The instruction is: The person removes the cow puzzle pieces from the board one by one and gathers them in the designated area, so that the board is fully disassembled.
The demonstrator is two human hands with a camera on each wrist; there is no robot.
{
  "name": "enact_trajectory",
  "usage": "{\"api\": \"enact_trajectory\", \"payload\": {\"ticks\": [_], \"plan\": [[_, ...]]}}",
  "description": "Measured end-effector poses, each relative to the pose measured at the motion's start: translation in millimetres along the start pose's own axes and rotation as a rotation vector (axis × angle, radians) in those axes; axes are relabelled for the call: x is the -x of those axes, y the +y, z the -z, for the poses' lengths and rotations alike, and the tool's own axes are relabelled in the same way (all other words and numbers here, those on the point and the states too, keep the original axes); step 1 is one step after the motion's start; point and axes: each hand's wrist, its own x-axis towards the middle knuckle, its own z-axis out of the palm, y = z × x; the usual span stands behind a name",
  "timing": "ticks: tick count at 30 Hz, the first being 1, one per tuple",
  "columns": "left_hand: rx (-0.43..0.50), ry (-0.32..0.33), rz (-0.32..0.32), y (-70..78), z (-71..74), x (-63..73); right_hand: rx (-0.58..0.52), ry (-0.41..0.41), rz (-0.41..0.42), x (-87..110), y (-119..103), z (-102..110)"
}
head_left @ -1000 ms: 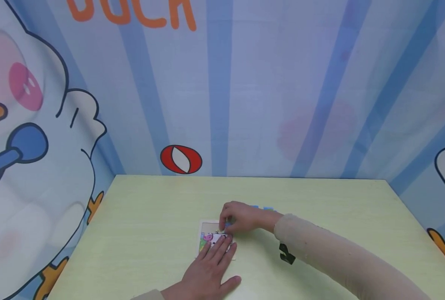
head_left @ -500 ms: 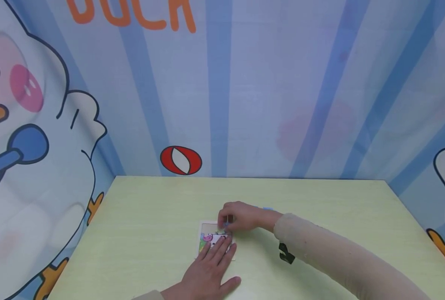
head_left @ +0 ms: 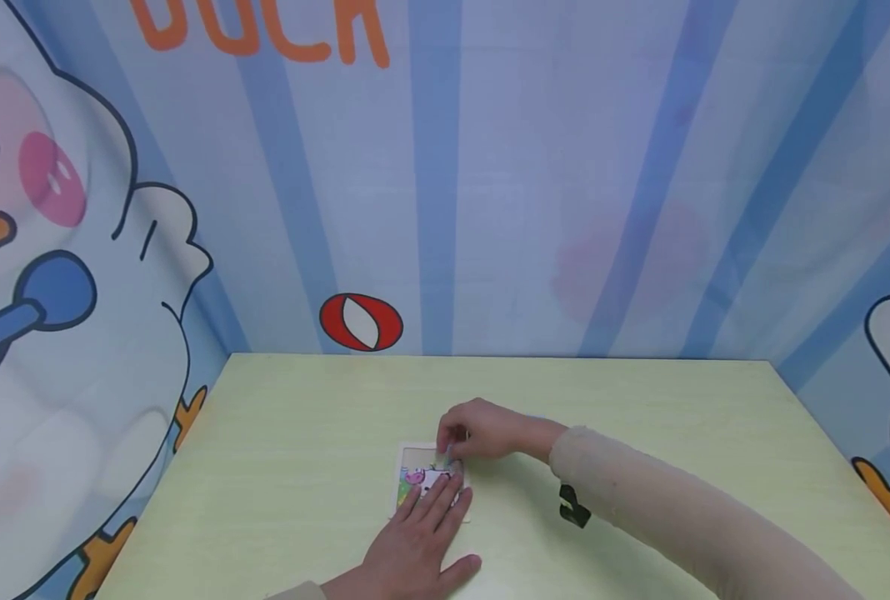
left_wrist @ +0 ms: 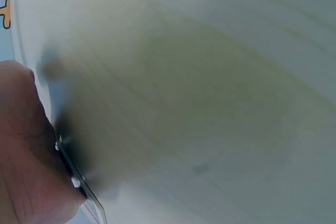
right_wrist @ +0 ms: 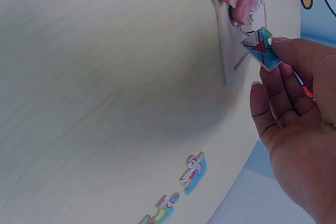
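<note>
In the head view, my left hand (head_left: 418, 542) lies flat with straight fingers on a small jigsaw puzzle tray (head_left: 399, 479). The tray has a pale rim and a picture of a cow and a pink animal, partly under the fingers. Over its upper right part, my right hand (head_left: 482, 429) pinches a puzzle piece (right_wrist: 260, 48) between thumb and fingers. This piece, blue with a red and grid-like print, is tilted in the right wrist view, close to the left fingertips (right_wrist: 242, 14). Whether it touches the tray I cannot tell.
Two loose puzzle pieces lie on the pale wooden table (head_left: 302, 433): one piece (right_wrist: 194, 173) and another piece (right_wrist: 160, 212) at the lower edge of the right wrist view. A printed cloth backdrop (head_left: 505, 167) stands behind the table.
My right hand has lifted slightly, and the pinched piece has shifted a little in its fingers. The left hand has stayed in place on the tray.
</note>
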Motion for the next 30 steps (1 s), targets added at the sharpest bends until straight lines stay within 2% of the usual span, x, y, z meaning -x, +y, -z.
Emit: {"api": "enact_trajectory", "payload": {"ticks": [4, 10, 16, 22, 30], "plan": [[-0.004, -0.015, 0.01, -0.1, -0.5, 0.0, -0.004, 0.007, 0.004, 2.0, -1, 8], [-0.023, 0.016, 0.001, -1.2, -3.6, 0.9, 0.009, 0.015, 0.026, 7.9, 0, 20], [0.056, -0.005, 0.009, -2.4, -3.0, 1.0, 0.037, 0.024, 0.037, 15.0, 6, 29], [0.076, -0.035, 0.017, -2.5, -1.6, 0.2, 0.045, 0.04, -0.002, 23.8, 11, 36], [0.033, -0.04, 0.015, -1.7, -0.9, -0.8, 0.055, 0.059, -0.034, 38.8, 24, 44]]}}
